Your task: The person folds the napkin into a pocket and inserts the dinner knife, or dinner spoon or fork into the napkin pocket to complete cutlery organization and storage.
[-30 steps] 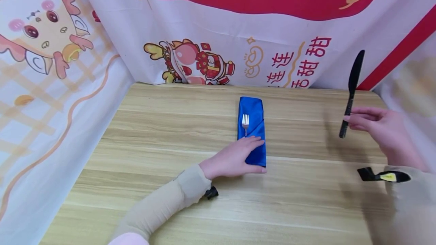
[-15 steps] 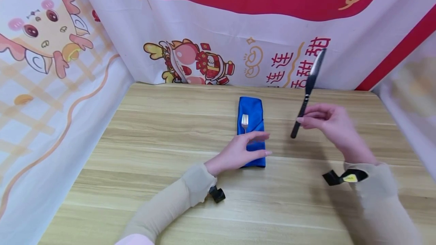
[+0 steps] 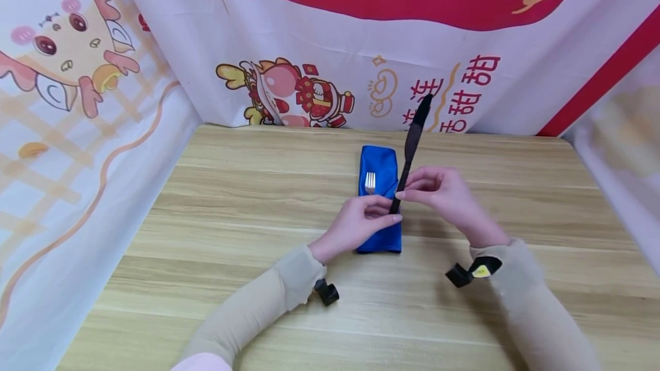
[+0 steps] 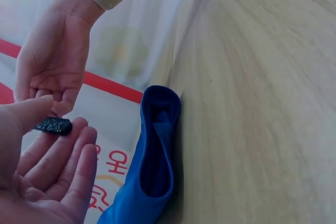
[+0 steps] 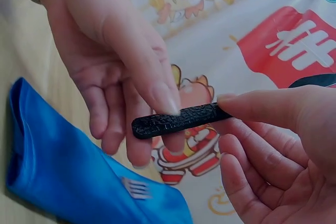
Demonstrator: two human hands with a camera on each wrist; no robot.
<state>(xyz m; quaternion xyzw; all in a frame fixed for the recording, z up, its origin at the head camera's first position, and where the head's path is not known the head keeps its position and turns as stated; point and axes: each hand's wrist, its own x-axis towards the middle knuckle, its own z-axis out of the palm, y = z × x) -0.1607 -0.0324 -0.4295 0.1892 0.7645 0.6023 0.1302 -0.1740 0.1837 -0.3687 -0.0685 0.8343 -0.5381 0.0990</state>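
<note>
A black knife stands tilted above the table, blade pointing up and away. My right hand pinches its handle between thumb and fingers. The lower end of the textured handle lies between the thumb and index finger of my left hand, which pinches it. Beneath the hands a folded blue cloth pouch lies on the table, partly covered by the left hand. A silver fork is tucked in it, only its tines and neck showing. The left wrist view shows the pouch's open end.
The wood-grain table spreads around the pouch. Printed white cloth hangs behind it and along the left side. A black wrist camera sits under the left wrist and another black camera at the right wrist.
My right hand has carried the knife leftward from the table's right side to the pouch. My left hand has lifted slightly off the pouch and now pinches the handle's end.
</note>
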